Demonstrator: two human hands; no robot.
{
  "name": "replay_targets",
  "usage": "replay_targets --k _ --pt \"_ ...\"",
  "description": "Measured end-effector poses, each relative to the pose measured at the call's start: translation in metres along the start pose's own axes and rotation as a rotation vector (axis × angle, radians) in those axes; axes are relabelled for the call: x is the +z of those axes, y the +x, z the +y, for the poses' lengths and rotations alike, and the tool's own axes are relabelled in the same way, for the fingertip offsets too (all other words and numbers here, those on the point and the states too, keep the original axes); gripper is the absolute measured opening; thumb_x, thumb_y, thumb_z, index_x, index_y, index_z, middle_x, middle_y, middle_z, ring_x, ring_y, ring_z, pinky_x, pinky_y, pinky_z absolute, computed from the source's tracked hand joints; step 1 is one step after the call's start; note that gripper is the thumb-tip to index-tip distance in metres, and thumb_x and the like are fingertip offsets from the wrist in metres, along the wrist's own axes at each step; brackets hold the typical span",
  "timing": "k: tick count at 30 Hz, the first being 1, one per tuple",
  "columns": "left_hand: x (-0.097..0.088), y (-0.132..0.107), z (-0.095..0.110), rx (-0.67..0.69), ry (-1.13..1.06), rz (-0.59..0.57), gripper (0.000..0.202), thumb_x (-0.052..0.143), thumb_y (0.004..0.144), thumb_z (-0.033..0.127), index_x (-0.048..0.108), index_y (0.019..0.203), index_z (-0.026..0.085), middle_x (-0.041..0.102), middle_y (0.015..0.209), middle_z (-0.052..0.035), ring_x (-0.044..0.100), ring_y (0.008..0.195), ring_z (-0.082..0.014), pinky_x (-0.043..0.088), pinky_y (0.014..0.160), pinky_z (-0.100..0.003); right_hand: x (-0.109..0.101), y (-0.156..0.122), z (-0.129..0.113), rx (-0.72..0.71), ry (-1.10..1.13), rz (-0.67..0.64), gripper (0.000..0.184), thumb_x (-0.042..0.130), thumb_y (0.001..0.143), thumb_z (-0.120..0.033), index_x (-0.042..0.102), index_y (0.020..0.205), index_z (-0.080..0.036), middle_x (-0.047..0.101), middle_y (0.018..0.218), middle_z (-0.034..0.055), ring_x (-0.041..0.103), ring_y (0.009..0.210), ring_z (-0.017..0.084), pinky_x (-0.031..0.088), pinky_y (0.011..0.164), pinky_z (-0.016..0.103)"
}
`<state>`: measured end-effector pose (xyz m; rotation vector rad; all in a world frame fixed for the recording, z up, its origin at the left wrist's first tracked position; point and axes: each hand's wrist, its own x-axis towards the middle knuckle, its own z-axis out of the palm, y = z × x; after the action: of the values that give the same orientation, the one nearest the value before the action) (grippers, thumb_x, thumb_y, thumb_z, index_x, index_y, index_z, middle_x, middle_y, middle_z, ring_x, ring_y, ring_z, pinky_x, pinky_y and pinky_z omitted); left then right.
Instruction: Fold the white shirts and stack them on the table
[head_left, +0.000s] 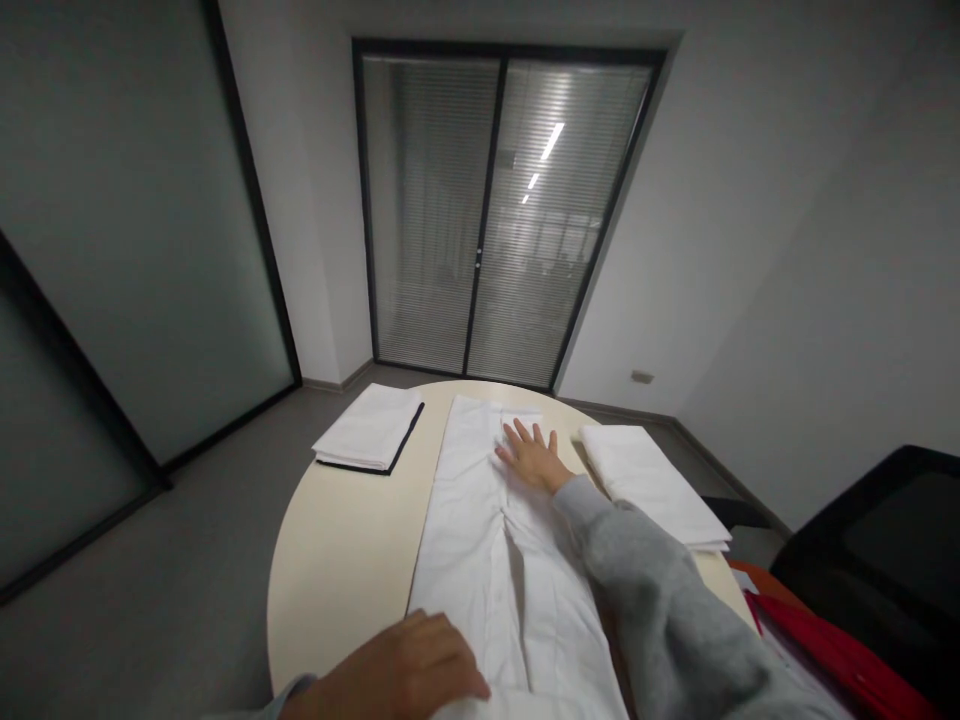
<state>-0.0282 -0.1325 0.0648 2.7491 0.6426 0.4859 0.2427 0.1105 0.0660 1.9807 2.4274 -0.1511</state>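
A long white garment lies spread lengthwise down the middle of a round cream table. My right hand, in a grey sleeve, lies flat and open on the garment's far part, fingers spread. My left hand rests on the garment's near edge with its fingers curled down onto the cloth; I cannot make out whether it grips the fabric.
A folded white stack with a dark edge sits at the table's far left. Another folded white stack lies at the right. Red cloth and a black chair are at the lower right. Blinds cover glass doors beyond.
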Motion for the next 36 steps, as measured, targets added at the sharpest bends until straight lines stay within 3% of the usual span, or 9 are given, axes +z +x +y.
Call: replay_targets --k 4,6,9,13,18,22,26,31,36 --pt "-0.004 0.010 -0.009 -0.152 -0.019 0.043 0.082 0.050 0.092 0.074 0.033 0.158 0.027 0.042 0.162 -0.0117 0.040 0.147 -0.0325 0.032 0.121 -0.050 0.012 -0.083 -0.019 -0.017 0.125 -0.067 0.086 0.013 0.096 -0.081 0.014 0.166 -0.031 0.009 0.173 0.0052 0.008 0.156 0.044 0.006 0.119 0.072" --pt "0.011 0.011 -0.016 -0.233 0.010 -0.015 0.083 0.045 0.095 0.073 0.025 0.163 0.030 0.028 0.169 -0.0095 0.026 0.154 -0.0344 0.026 0.124 -0.056 0.028 -0.121 -0.030 -0.043 0.143 -0.085 0.086 0.015 0.096 -0.080 0.015 0.166 -0.028 0.011 0.172 0.0072 0.008 0.156 0.044 0.006 0.119 0.072" --pt "0.032 0.009 -0.021 -0.281 0.034 -0.082 0.076 0.040 0.099 0.069 0.026 0.163 0.032 0.025 0.170 -0.0072 0.020 0.157 -0.0340 0.020 0.125 -0.059 0.050 -0.154 -0.044 -0.043 0.095 -0.008 0.083 0.018 0.100 -0.073 0.016 0.166 -0.022 0.010 0.172 0.0091 0.002 0.157 0.040 0.001 0.122 0.067" --pt "0.032 0.013 -0.019 -0.295 0.074 -0.041 0.067 0.049 0.098 0.064 0.041 0.157 0.034 0.036 0.166 -0.0069 0.030 0.153 -0.0329 0.024 0.124 -0.055 0.059 -0.158 -0.047 -0.032 0.087 0.061 0.078 0.023 0.102 -0.067 0.016 0.166 -0.021 0.014 0.171 0.0087 0.006 0.158 0.037 0.000 0.123 0.062" --pt "0.016 0.051 -0.031 -0.488 0.051 0.082 0.053 0.052 0.098 0.052 0.054 0.143 0.025 0.064 0.134 -0.0107 0.060 0.122 -0.0278 0.046 0.102 -0.041 0.058 -0.154 -0.042 -0.024 0.125 0.085 0.080 0.032 0.102 -0.062 0.017 0.165 -0.016 0.020 0.170 0.0091 0.011 0.157 0.035 0.003 0.125 0.058" --pt "0.022 0.081 -0.048 -0.645 0.015 0.110 0.056 0.052 0.096 0.052 0.054 0.139 0.016 0.068 0.126 -0.0133 0.065 0.113 -0.0275 0.049 0.093 -0.036 0.061 -0.155 -0.042 -0.024 0.148 0.122 0.077 0.033 0.102 -0.057 0.019 0.164 -0.014 0.023 0.169 0.0095 0.014 0.157 0.035 0.005 0.125 0.059" --pt "0.034 0.085 -0.053 -0.693 0.143 0.118 0.054 0.061 0.090 0.043 0.053 0.137 0.019 0.072 0.117 -0.0120 0.066 0.110 -0.0284 0.047 0.093 -0.037 0.065 -0.154 -0.040 -0.029 0.162 0.135 0.075 0.039 0.101 -0.056 0.024 0.163 -0.015 0.027 0.168 0.0104 0.016 0.156 0.034 0.006 0.125 0.058" --pt "0.035 0.079 -0.055 -0.735 0.111 0.124 0.049 0.057 0.089 0.029 0.053 0.137 0.024 0.073 0.096 -0.0040 0.069 0.093 -0.0223 0.046 0.080 -0.031 0.063 -0.153 -0.035 -0.052 0.253 0.218 0.059 0.050 0.099 -0.046 0.046 0.151 -0.019 0.038 0.163 0.0123 0.028 0.152 0.030 0.013 0.124 0.056" --pt "0.033 0.076 -0.062 -0.729 -0.015 0.185 0.048 0.054 0.087 0.024 0.054 0.135 0.025 0.070 0.086 0.0010 0.067 0.082 -0.0188 0.042 0.069 -0.028 0.043 -0.177 -0.033 -0.175 0.393 0.281 0.032 0.056 0.096 -0.036 0.069 0.119 -0.018 0.058 0.142 0.0136 0.050 0.135 0.024 0.032 0.118 0.042"
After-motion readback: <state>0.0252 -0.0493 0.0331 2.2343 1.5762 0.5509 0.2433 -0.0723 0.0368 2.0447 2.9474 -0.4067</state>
